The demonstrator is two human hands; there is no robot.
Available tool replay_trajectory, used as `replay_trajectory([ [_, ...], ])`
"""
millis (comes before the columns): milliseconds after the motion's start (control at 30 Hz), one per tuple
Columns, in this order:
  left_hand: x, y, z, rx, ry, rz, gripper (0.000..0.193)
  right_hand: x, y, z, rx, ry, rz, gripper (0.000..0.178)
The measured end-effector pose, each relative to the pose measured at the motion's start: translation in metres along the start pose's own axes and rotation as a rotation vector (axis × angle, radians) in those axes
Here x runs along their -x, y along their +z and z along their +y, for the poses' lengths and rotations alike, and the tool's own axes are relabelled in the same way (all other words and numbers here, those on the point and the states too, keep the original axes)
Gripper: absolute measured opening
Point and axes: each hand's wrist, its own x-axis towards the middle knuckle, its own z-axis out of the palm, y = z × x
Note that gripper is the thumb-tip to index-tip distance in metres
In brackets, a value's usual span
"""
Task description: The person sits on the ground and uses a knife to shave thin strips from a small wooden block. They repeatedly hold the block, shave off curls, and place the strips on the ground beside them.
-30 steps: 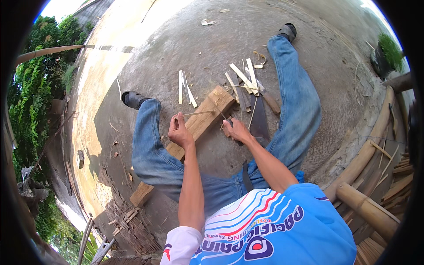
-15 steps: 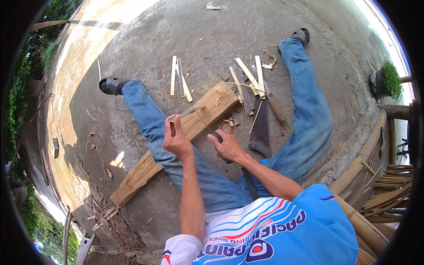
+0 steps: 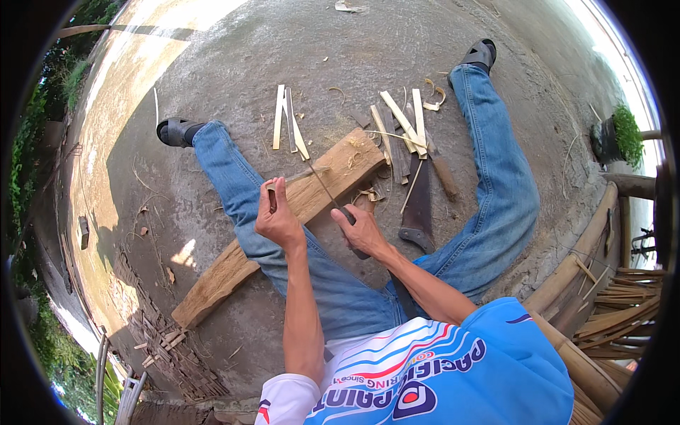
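Note:
My left hand (image 3: 280, 221) pinches a narrow strip of wood or bamboo (image 3: 313, 175), its free end reaching over the thick wooden beam (image 3: 312, 204). In my right hand (image 3: 363, 232) is a knife (image 3: 324, 184) with a dark handle. Its thin blade slants up and left across the beam, beside or against the strip; contact is hard to make out. The beam lies slantwise, its near part resting over or against my left leg (image 3: 244, 191). Fine shavings cling to its far end. My left fingers partly hide the strip.
Several pale strips (image 3: 279, 117) lie beyond the beam, with more strips (image 3: 401, 120) to the right. A broad dark blade (image 3: 416, 202) and a wooden handle (image 3: 444, 177) lie inside my right leg (image 3: 492, 163). A potted plant (image 3: 618, 138) stands far right, above bamboo poles (image 3: 570, 283).
The view has shifted slightly. My left hand sits a little farther left, and the knife blade's tip a little higher; both hands keep their hold.

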Motion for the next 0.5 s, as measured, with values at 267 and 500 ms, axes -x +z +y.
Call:
replay_trajectory([
  [267,-0.005,-0.002,-0.007,0.085,-0.014,-0.004,0.018,-0.009,-0.001,0.008,0.02,0.03,0.054,0.052],
  [500,-0.011,0.0,-0.003,0.112,-0.079,-0.028,0.017,-0.019,-0.003,0.045,0.24,-0.253,0.202,0.054],
])
